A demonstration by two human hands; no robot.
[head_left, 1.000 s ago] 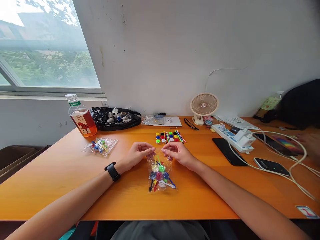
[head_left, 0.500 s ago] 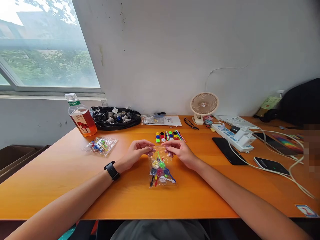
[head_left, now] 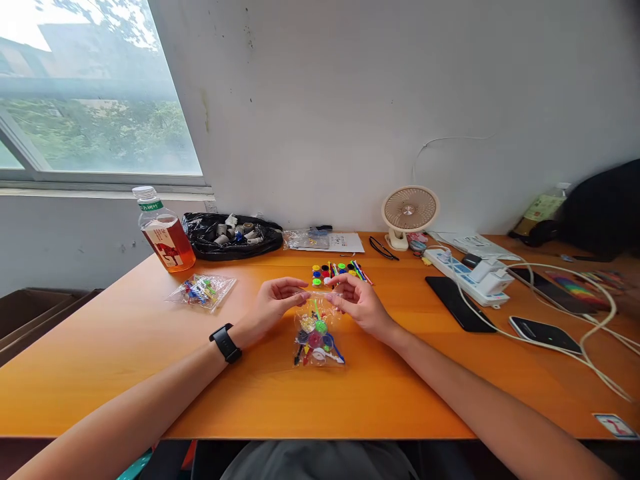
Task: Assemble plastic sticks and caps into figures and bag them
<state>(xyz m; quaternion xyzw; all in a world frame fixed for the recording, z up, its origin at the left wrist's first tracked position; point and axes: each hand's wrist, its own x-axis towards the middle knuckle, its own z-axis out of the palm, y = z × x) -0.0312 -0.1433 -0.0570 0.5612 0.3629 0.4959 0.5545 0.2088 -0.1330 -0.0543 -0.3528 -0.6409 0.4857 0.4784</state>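
Note:
A clear plastic bag hangs upright over the table in front of me, with colourful discs and arrow-shaped sticks inside. My left hand pinches its top edge at the left corner. At the right corner, my right hand grips the same edge between thumb and fingers. Just beyond my hands lie loose coloured discs and coloured sticks, partly hidden by my right hand. Another filled clear bag rests on the table to the left.
A tea bottle and a black plastic bag of small items stand at the back left. Toward the right are a small fan, a power strip, phones and white cables.
The bag has shifted slightly left and up. My right hand's fingers have lifted and arched a little, while my left hand stays nearly in place at the bag's top edge.

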